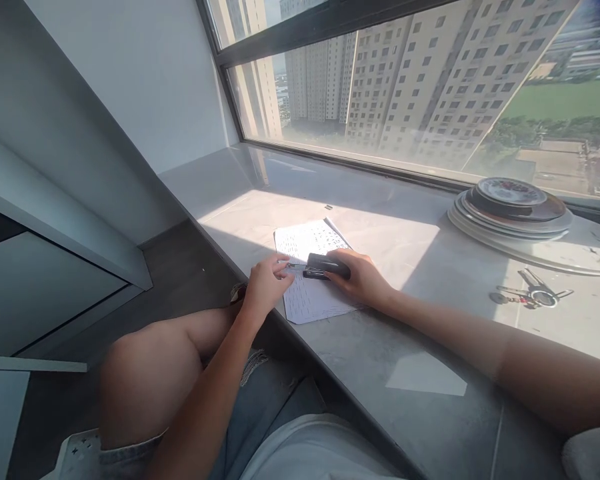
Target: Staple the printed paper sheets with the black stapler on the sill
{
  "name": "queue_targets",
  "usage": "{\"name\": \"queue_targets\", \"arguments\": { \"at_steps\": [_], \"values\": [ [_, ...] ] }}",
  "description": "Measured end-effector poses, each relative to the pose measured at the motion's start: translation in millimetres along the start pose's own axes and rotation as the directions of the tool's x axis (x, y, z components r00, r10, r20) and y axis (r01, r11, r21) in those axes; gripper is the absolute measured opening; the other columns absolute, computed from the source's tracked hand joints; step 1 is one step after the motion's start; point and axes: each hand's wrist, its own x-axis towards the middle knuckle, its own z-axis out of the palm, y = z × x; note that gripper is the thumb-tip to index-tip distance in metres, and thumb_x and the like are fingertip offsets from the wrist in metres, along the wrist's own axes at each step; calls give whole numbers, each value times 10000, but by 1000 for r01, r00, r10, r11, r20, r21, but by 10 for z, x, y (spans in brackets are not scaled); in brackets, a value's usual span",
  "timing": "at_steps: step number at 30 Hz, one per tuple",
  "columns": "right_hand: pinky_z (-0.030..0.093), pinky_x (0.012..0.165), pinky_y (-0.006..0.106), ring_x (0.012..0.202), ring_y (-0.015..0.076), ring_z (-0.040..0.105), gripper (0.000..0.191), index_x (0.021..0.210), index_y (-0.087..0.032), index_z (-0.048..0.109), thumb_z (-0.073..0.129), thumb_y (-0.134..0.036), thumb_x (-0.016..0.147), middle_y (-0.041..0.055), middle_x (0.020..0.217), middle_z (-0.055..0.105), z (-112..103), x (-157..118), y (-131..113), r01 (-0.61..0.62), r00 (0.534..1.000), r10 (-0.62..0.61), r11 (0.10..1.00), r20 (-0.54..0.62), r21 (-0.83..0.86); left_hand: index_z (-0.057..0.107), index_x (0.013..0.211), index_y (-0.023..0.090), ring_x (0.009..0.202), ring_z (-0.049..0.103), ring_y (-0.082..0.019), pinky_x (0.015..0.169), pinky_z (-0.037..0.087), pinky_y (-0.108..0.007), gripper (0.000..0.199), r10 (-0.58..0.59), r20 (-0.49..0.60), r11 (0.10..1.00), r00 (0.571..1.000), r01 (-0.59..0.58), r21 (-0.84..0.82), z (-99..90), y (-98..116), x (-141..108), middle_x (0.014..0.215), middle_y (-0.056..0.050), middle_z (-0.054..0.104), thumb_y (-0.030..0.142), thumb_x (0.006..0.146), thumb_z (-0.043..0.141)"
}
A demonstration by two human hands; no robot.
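Observation:
A black stapler (325, 265) is held over printed paper sheets (320, 300), its dark body gripped by my right hand (363, 275) from the right. From its left end a thin silver metal piece sticks out. My left hand (267, 285) pinches at the tip of that piece with thumb and fingers; the exact contact is too small to make out. The sheets lie on the sill, partly in sunlight, with the middle covered by stapler and hands. Beyond the paper lies a small dark strip (329, 207), perhaps staples.
Stacked plates (510, 207) stand by the window at the right. In front of them is a metal object with thin arms and a ring (545, 295). The sill's dark front edge (340, 390) runs diagonally above my legs. A window frame (350, 157) bounds the back.

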Motion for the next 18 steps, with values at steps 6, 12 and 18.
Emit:
{"name": "queue_targets", "arguments": {
  "at_steps": [6, 12, 18],
  "values": [
    [533, 833, 404, 960, 282, 674, 162, 1138, -256, 683, 649, -328, 998, 78, 1063, 751, 2, 19, 22, 5, 1000, -4, 999, 29, -35, 624, 1409, 274, 513, 706, -137, 620, 640, -347, 618, -94, 142, 988, 985, 110, -109, 357, 239, -156, 1452, -182, 733, 157, 842, 841],
    [504, 797, 374, 925, 264, 651, 135, 1118, -241, 645, 635, -305, 1000, 71, 1023, 729, 14, 5, -26, 5, 999, -1, 997, 54, -81, 533, 1448, 298, 571, 737, -153, 629, 624, -332, 590, -83, 234, 979, 969, 123, -161, 252, 295, -98, 1434, -174, 744, 207, 913, 763],
    [459, 663, 313, 758, 210, 627, 144, 939, -260, 590, 719, -324, 929, 12, 880, 705, -225, 154, -1, -43, 983, 75, 982, 169, -185, 642, 1214, 230, 1183, 738, -356, 982, 598, -498, 248, 128, -271, 962, 954, -53, 269, 5, -141, 183, 1258, -154, 770, 177, 972, 629]
  ]
}}
